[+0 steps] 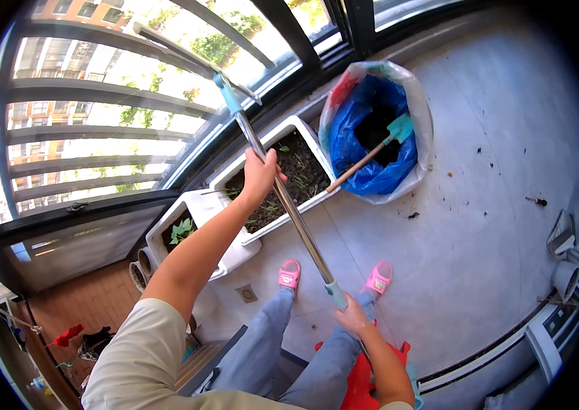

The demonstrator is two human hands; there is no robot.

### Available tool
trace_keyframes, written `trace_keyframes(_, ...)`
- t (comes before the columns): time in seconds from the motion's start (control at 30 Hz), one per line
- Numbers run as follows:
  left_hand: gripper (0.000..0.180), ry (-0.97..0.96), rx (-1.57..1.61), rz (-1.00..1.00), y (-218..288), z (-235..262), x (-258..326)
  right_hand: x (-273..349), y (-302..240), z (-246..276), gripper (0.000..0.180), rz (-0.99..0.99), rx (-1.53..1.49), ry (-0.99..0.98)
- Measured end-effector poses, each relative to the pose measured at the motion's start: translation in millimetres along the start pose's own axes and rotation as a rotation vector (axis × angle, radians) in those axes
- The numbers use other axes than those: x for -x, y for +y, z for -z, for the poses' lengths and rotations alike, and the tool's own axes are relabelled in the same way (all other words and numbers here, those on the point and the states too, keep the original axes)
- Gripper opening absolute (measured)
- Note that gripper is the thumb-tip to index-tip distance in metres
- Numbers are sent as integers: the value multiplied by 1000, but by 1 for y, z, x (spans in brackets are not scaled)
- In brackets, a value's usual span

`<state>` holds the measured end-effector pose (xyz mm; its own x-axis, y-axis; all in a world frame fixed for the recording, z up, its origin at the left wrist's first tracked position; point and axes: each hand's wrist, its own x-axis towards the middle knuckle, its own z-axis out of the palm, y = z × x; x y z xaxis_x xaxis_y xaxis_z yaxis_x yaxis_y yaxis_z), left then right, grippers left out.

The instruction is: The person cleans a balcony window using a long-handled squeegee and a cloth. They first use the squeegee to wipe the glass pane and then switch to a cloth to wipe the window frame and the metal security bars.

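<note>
A long-handled window squeegee [306, 236] with a silver pole and pale blue fittings runs slantwise across the view. Its wide head [190, 60] is up at the window glass [105, 113]; whether it touches the pane I cannot tell. My left hand [260, 176] is wrapped round the pole below the head. Lower down, my right hand [352, 317] grips the pole near its pale blue sleeve. Beneath the pole stands a white planter box [254, 236] of dark soil with small green shoots.
Beside the planter stands a bag-lined bin [420, 130] of soil, a green trowel [399, 128] lying across it. A smaller white planter [166, 219] is at left. Soil crumbs dot the grey floor [467, 225]. A red object [361, 383] lies near my legs. A dustpan [561, 232] is at right.
</note>
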<state>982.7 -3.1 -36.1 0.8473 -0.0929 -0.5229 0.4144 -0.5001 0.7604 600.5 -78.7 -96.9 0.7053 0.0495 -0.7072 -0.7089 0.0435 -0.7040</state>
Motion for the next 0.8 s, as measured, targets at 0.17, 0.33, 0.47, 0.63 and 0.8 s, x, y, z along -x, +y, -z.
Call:
trace_keyframes(0.17, 28, -54, -840, -225, 58, 68, 44, 67, -30, 29, 27, -83, 80, -39)
trace_keyframes(0.33, 31, 421, -1261, -1168, 224, 121, 59, 131, -27, 43, 28, -222, 174, -89)
trace_keyframes(0.47, 58, 834, -1653, -1429, 349, 129, 12, 170, -55, 48, 26, -197, 235, -107)
trace_keyframes(0.63, 69, 911, -1955, -1029, 398, 128, -25, 184, -108, 56, 38, -361, 324, -261)
trace_keyframes(0.8, 75, 838, -2027, -1067, 399, 134, -32, 176, -52, 37, 31, -206, 290, -360)
